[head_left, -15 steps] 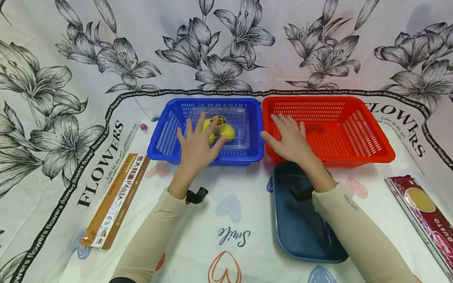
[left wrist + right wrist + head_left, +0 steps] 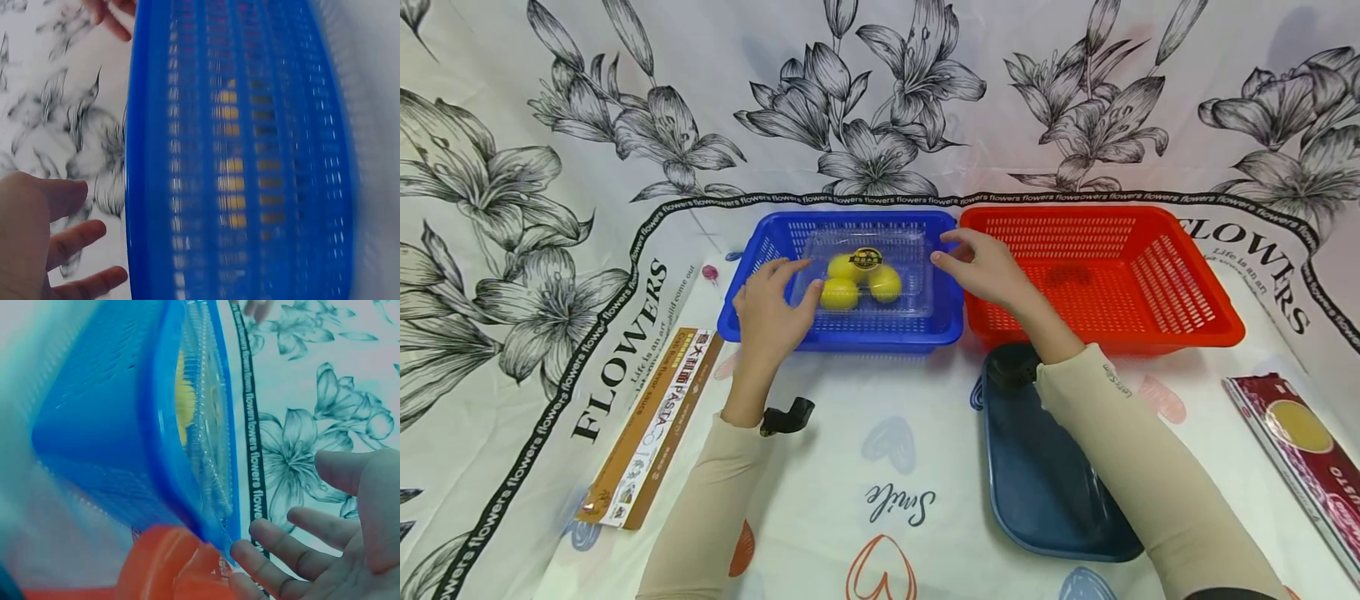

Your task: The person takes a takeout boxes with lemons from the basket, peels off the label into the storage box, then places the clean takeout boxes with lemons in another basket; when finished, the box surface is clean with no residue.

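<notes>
A clear plastic box [image 2: 916,279] with three yellow fruits [image 2: 885,284] and a black-and-gold label lies inside the blue basket [image 2: 850,340]. Over the basket's left side hovers my left hand [image 2: 775,308], fingers loosely bent and thumb near the box's left edge, gripping nothing. My right hand [image 2: 988,265] is above the spot where the two baskets meet, its thumb and fingers apart and pointing at the box's right edge. In the left wrist view, spread fingers [image 2: 78,237] appear beside the basket's rim. The right wrist view also shows empty, parted fingers [image 2: 281,556].
Directly right of the blue basket stands a red basket [image 2: 1150,335]. A dark blue tray [image 2: 1045,479] sits in front of it, partly under my right forearm. A brown pasta box [image 2: 651,425] lies at left, and a dark red package [image 2: 1292,442] at right.
My left hand has moved left and toward me, off the fruits, uncovering the box. My right hand has shifted left and slightly up, from over the red basket to the blue basket's right rim.
</notes>
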### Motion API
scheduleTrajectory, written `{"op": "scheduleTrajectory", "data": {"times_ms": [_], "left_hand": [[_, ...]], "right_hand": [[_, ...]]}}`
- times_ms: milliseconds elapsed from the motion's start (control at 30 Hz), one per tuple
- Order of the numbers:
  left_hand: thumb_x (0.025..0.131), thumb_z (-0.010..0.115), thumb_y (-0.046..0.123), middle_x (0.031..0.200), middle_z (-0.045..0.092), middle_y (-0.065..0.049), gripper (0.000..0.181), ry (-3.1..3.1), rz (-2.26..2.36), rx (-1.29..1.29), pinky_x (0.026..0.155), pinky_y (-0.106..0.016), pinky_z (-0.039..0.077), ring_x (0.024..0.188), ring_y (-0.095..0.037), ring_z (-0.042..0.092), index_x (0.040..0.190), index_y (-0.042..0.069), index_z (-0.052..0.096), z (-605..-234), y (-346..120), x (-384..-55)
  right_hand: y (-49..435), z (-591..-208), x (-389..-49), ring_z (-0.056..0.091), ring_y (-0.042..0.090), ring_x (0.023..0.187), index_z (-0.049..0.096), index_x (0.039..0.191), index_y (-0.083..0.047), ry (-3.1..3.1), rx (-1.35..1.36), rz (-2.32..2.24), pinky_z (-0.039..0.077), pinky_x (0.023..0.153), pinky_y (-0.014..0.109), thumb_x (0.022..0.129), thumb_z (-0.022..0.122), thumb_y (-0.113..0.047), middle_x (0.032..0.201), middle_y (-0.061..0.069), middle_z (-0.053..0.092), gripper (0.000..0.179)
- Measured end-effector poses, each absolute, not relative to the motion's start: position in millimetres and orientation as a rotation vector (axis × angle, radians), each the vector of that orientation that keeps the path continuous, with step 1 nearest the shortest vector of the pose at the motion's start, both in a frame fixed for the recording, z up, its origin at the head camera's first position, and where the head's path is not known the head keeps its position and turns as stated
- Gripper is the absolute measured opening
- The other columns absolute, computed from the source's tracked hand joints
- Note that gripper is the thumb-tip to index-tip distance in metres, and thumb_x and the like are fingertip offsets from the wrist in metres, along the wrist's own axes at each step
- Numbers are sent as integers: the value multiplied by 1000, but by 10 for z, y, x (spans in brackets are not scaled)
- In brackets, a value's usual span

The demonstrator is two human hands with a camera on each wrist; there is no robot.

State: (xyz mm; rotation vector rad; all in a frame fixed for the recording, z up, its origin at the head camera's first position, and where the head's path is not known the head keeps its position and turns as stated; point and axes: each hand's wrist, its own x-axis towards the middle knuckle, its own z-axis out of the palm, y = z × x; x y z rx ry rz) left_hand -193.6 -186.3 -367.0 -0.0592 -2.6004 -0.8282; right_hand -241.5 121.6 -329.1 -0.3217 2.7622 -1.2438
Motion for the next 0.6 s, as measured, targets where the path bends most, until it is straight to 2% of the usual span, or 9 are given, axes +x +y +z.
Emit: {"op": "scheduleTrajectory", "data": {"times_ms": [133, 367, 600], "left_hand": [[97, 65, 36, 145, 58, -14, 38, -2565, -883, -38, 115, -69, 20, 140, -36, 46, 130, 18, 69, -3684, -2060, -1904], [95, 67, 31, 140, 62, -15, 37, -2517, -916, 14, 110, -67, 23, 135, -39, 50, 128, 15, 70, -3746, -2402, -1861], [93, 70, 24, 136, 67, -15, 35, -2470, -1040, 32, 115, -57, 31, 134, -37, 54, 124, 8, 72, -3860, -2700, -1842]], "right_hand": [[1127, -3293, -2506, 65, 31, 109, 55, 145, -14, 2723, -311, -1258, 57, 88, 46, 99, 63, -40, 126, 16, 67, 53], [1010, -3328, -2633, 66, 33, 107, 57, 143, -12, 2715, -347, -1197, 57, 89, 47, 98, 63, -41, 122, 17, 69, 53], [904, -3349, -2702, 65, 34, 112, 55, 145, -8, 2707, -356, -1144, 56, 94, 50, 98, 64, -40, 129, 18, 66, 58]]}}
